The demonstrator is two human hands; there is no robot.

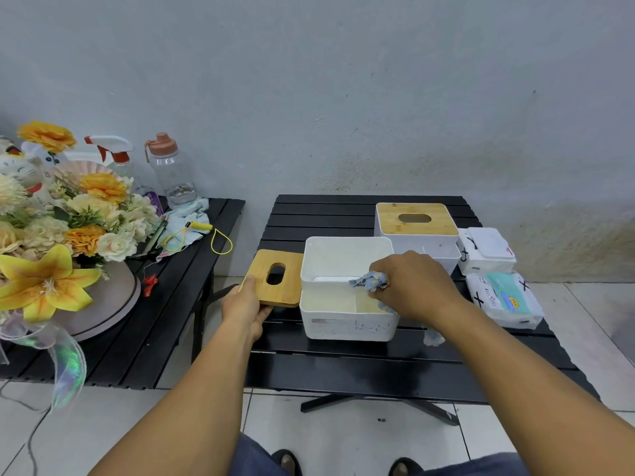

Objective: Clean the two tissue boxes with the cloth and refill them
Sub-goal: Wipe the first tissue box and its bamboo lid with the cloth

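An open white tissue box (347, 324) stands at the front of the black slatted table (343, 352). My right hand (415, 286) grips a blue-grey cloth (371, 281) over the box's right rim, part of the cloth hanging down outside. My left hand (245, 305) holds the box's bamboo lid (275, 278) by its near edge, tilted against the box's left side. A second white tissue box (415, 235) with its bamboo lid on stands behind. Two tissue packs (486, 250) (505, 298) lie at the right.
A second black table (192, 269) at the left carries a flower arrangement (65, 214), a spray bottle (117, 156), a clear water bottle (173, 170), a pale cloth and a yellow cord (206, 231). A grey wall stands close behind. Tiled floor lies below.
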